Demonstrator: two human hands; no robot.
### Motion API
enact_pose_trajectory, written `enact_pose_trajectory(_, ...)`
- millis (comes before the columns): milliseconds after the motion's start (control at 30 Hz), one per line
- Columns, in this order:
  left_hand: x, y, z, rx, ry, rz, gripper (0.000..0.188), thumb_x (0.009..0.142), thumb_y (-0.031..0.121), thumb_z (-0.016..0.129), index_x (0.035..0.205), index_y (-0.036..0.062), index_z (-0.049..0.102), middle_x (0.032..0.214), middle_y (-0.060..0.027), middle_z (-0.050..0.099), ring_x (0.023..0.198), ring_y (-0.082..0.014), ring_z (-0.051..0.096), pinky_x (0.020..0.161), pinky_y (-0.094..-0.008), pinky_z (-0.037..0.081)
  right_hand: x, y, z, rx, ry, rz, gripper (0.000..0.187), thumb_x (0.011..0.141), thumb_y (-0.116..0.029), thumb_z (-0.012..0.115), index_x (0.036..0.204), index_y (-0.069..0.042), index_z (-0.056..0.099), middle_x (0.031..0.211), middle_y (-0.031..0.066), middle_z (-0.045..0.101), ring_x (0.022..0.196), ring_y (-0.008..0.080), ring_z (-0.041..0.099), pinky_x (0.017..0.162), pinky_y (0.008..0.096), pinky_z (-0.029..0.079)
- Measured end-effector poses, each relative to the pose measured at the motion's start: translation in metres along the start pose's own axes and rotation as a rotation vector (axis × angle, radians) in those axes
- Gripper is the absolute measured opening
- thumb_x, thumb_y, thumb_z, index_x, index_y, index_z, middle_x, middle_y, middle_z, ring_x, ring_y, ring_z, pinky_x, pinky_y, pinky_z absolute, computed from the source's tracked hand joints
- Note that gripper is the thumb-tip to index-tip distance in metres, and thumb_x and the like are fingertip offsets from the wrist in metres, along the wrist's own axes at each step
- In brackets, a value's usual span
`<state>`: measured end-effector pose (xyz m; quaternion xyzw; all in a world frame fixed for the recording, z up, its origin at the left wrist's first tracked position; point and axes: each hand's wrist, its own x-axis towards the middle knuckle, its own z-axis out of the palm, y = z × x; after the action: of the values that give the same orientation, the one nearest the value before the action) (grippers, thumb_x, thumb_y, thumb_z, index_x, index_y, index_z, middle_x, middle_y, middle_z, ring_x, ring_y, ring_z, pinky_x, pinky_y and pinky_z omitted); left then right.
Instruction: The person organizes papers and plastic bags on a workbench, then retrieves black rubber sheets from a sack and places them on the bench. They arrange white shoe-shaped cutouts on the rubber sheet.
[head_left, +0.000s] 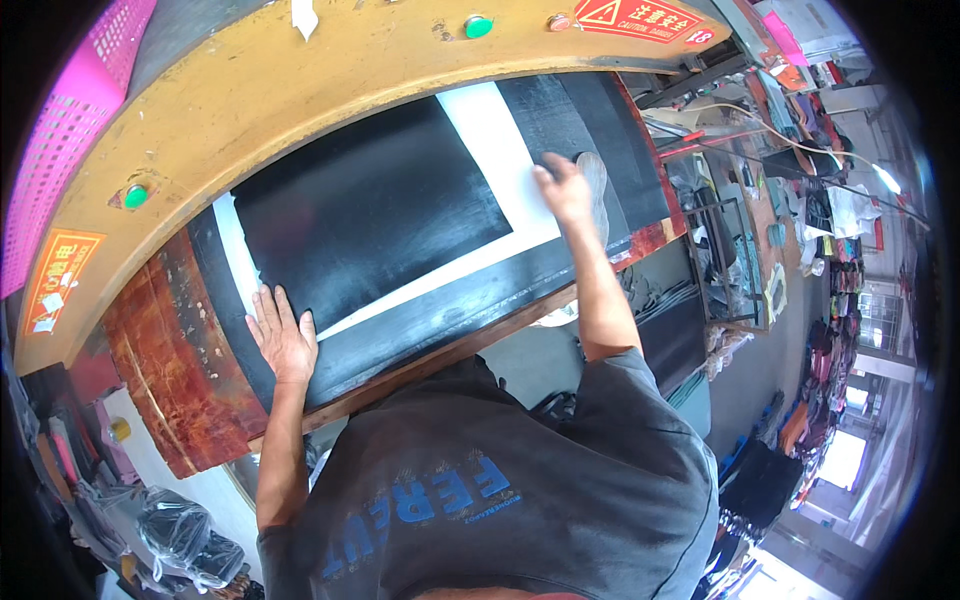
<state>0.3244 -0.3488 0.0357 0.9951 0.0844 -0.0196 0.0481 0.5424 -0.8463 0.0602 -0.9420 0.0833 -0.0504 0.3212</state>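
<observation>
A large black sheet (375,215) lies on a white sheet (490,120), whose edges show around it. Both rest on the dark work surface (400,335) below the yellow beam of a machine. My left hand (285,338) presses flat on the near left corner of the sheets, fingers stretched out. Over the right part of the white sheet, my right hand (566,190) has its fingers loosely bent and apart, slightly blurred, with nothing visible in them. Just right of it lies a grey, sole-shaped piece (594,185), partly behind the hand and wrist.
The yellow machine beam (260,95) arches over the far side, carrying green buttons (478,27) and a red warning label (638,18). A pink perforated basket (65,130) stands far left. Worn reddish boards (180,370) flank the surface. At right is a metal rack (735,260).
</observation>
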Motion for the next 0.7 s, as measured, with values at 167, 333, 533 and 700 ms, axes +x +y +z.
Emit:
enact_pose_trajectory(167, 0.029, -0.024, 0.001, -0.011, -0.052, 0.061, 0.075, 0.095, 0.04, 0.061, 0.157, 0.0044, 0.038, 0.168, -0.0207, 0.024, 0.158, -0.0352, 0.016, 0.127, -0.0553, 0.008, 0.006, 0.046, -0.024, -0.637, -0.293, 0.388, 0.106, 0.075, -0.063, 0.077, 0.162, -0.023, 0.031, 0.164, 0.0199, 0.03, 0.144, 0.0475, 0.04, 0.115, 0.0557, 0.041)
enact_pose_trajectory(333, 0.051, -0.045, -0.011, -0.102, -0.075, 0.167, 0.074, 0.096, 0.045, 0.059, 0.157, 0.0084, 0.04, 0.168, -0.0226, 0.022, 0.158, -0.0363, 0.017, 0.128, -0.0533, 0.011, 0.031, 0.055, -0.009, -0.665, -0.181, 0.424, 0.116, 0.064, -0.062, 0.084, 0.162, -0.03, 0.031, 0.147, 0.0286, 0.05, 0.129, 0.0461, 0.057, 0.109, 0.0501, 0.047)
enact_pose_trajectory(533, 0.062, -0.058, -0.013, -0.102, -0.013, 0.26, 0.072, 0.098, 0.051, 0.054, 0.156, 0.0093, 0.043, 0.168, -0.0226, 0.023, 0.158, -0.0374, 0.014, 0.128, -0.0529, 0.01, 0.045, 0.001, -0.042, -0.089, -0.277, 0.274, 0.103, 0.069, -0.037, 0.085, 0.155, -0.001, 0.042, 0.121, 0.0265, 0.069, 0.108, 0.0312, 0.069, 0.095, 0.0383, 0.054)
enact_pose_trajectory(700, 0.063, -0.059, -0.012, -0.14, 0.014, 0.291, 0.071, 0.098, 0.05, 0.055, 0.155, 0.0086, 0.044, 0.167, -0.0222, 0.024, 0.158, -0.0374, 0.015, 0.128, -0.0533, 0.011, -0.019, -0.154, -0.013, 0.21, -0.564, 0.038, 0.1, 0.074, -0.032, 0.084, 0.154, 0.006, 0.039, 0.113, 0.0224, 0.07, 0.1, 0.0247, 0.069, 0.087, 0.0357, 0.056)
